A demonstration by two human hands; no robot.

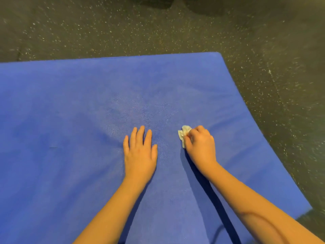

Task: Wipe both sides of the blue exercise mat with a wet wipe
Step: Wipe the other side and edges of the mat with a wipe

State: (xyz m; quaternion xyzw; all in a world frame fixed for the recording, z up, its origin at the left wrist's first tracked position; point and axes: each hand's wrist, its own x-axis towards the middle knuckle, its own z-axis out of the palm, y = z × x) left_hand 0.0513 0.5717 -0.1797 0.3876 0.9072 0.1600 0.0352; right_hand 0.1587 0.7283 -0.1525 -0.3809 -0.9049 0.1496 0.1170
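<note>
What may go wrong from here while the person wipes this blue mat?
The wet wipe is crumpled small in the right hand, so strokes may miss parts of the blue mat. The left hand lies flat on the mat and may soil a cleaned patch. Near the mat's right edge, the wipe could slip onto the speckled floor and pick up dirt.

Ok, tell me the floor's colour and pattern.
Dark grey floor with small white speckles, in the head view.
</note>
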